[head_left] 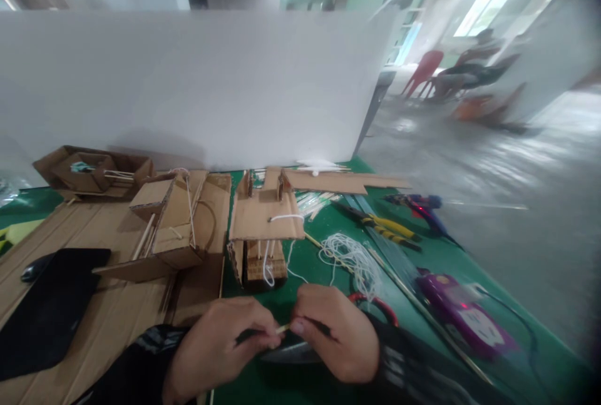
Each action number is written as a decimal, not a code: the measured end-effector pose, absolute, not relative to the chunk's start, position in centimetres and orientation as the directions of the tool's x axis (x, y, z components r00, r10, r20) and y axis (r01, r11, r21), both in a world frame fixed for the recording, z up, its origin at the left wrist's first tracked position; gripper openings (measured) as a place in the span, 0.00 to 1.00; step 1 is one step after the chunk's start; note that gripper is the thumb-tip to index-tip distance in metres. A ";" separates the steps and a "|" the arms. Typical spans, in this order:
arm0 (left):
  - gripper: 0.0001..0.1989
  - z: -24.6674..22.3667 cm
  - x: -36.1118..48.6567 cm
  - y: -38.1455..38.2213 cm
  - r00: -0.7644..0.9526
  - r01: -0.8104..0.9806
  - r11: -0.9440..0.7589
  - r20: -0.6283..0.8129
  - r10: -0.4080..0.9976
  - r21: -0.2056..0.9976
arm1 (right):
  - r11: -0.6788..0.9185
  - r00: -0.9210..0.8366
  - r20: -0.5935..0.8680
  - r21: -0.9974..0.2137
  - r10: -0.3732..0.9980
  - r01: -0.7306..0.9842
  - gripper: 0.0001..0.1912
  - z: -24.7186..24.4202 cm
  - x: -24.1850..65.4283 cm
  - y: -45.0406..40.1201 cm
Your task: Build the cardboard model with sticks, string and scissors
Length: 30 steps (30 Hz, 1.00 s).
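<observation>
A short thin stick (pixel 282 329) spans the gap between my two hands near the table's front edge. My left hand (pixel 225 342) pinches its left end, and my right hand (pixel 333 333) pinches the other end, fingers closed. Under the hands lie scissors, with a red handle (pixel 382 308) and a grey blade (pixel 295 353) partly covered by my right hand. Just beyond stands a cardboard structure (pixel 263 214) with white string through its top panel. Right of it is a tangle of white string (pixel 350 258) on the green table (pixel 305 261).
Cardboard builds (pixel 173 223) and a cardboard box (pixel 126 167) stand left, beside a black pad (pixel 56 311). Yellow-handled pliers (pixel 392 230), a glue gun (pixel 422 205), a long stick (pixel 422 311) and a purple power strip (pixel 462 314) lie right. A white partition (pixel 188 79) rises behind.
</observation>
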<state>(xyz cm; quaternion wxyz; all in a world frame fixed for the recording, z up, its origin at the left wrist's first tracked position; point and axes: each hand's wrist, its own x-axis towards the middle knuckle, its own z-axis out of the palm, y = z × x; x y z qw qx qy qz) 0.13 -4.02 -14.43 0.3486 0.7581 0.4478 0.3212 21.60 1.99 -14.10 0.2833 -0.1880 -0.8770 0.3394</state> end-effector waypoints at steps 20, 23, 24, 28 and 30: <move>0.08 -14.3 0.2 -4.1 0.324 0.501 -0.261 0.101 0.941 0.825 | 0.729 -0.752 0.406 -0.669 0.519 0.142 0.18 -14.4 21.5 2.2; 0.08 -14.2 0.2 -4.2 0.301 0.473 -0.181 0.035 0.953 0.862 | 0.731 -0.742 0.419 -0.668 0.523 0.137 0.18 -14.3 21.5 2.2; 0.08 -14.2 0.2 -4.1 0.301 0.470 -0.173 0.028 0.953 0.865 | 0.732 -0.742 0.422 -0.668 0.521 0.134 0.18 -14.3 21.5 2.2; 0.06 -14.1 0.2 -4.0 0.323 0.493 -0.264 0.107 0.940 0.829 | 0.739 -0.739 0.434 -0.662 0.515 0.126 0.18 -14.4 21.5 2.2; 0.06 -14.1 0.1 -4.0 0.322 0.499 -0.274 0.118 0.939 0.822 | 0.741 -0.742 0.430 -0.658 0.515 0.134 0.18 -14.5 21.5 2.2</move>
